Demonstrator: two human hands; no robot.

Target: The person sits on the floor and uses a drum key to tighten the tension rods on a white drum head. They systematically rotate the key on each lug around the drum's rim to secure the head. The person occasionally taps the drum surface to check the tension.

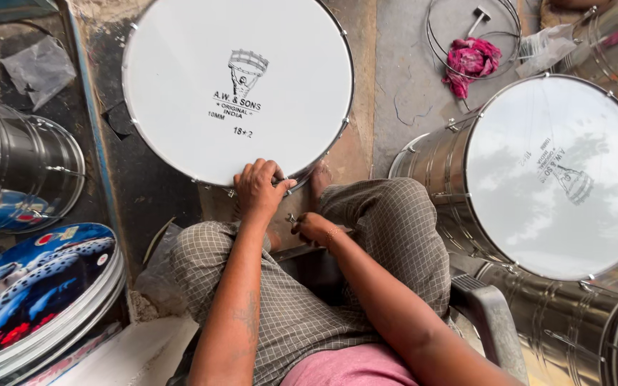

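A round drum (180, 86) with a white head and a metal rim stands on the floor in front of my knees. My left hand (260, 189) grips its near rim at the bottom edge. Just below that rim, my right hand (313, 228) is closed around a small metal tuning part. My bare foot (319, 180) rests against the drum's near side. I sit with checked trousers (395, 229) drawn up.
A second white-headed steel drum (559, 179) lies on its side at the right, more steel shells (595, 329) below it. A red cloth (471, 63) lies inside wire hoops. Steel shells (16, 171) and printed drum heads (37, 293) are stacked at the left.
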